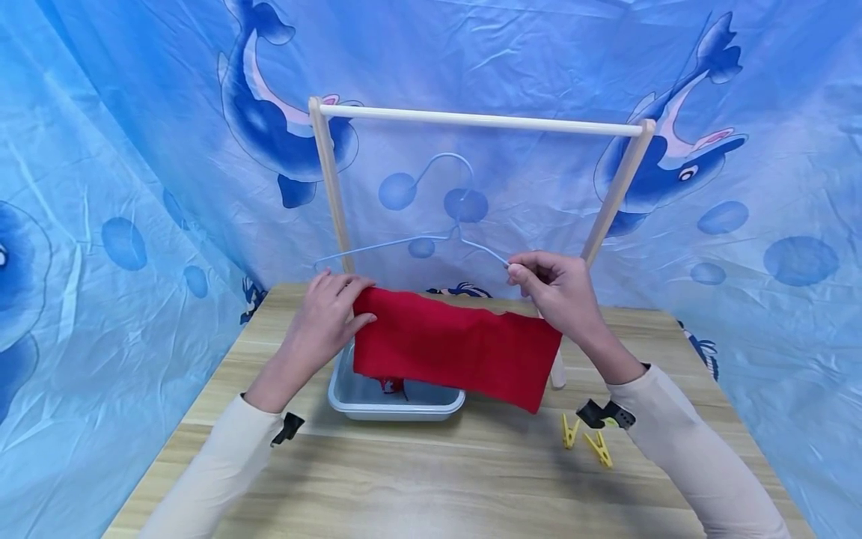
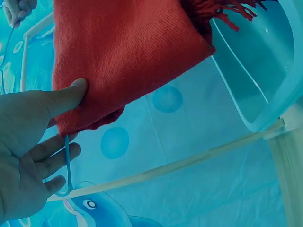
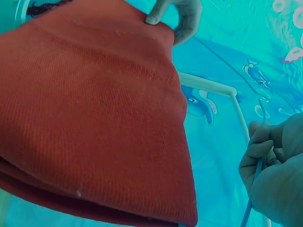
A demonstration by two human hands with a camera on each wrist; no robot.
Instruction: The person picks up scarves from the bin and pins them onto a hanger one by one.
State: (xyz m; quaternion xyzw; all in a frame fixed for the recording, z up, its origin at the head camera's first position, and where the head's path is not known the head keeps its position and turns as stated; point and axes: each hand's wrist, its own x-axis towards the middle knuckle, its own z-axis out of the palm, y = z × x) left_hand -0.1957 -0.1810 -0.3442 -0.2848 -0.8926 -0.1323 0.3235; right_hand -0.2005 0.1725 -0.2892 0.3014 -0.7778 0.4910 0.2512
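A folded red scarf (image 1: 451, 340) hangs draped over the lower bar of a light blue wire hanger (image 1: 397, 242). At the scarf's upper left corner, my left hand (image 1: 330, 308) pinches the cloth, thumb in front and fingers behind. In the left wrist view the hanger's bent end (image 2: 69, 165) sticks out past the cloth, beside those fingers. My right hand (image 1: 555, 288) grips the sloping right arm of the hanger between thumb and fingers, above the scarf's right end. Red fringe (image 2: 220, 9) shows below the folded cloth, near the tub.
Beneath the scarf stands a pale plastic tub (image 1: 397, 410), partly covered by it. Behind the hanger rises a rack with a white rod (image 1: 478, 119) and wooden posts (image 1: 618, 195). Two yellow clothespins (image 1: 569, 432) lie on the wooden table (image 1: 417, 479) at right. A blue dolphin-print curtain surrounds the table.
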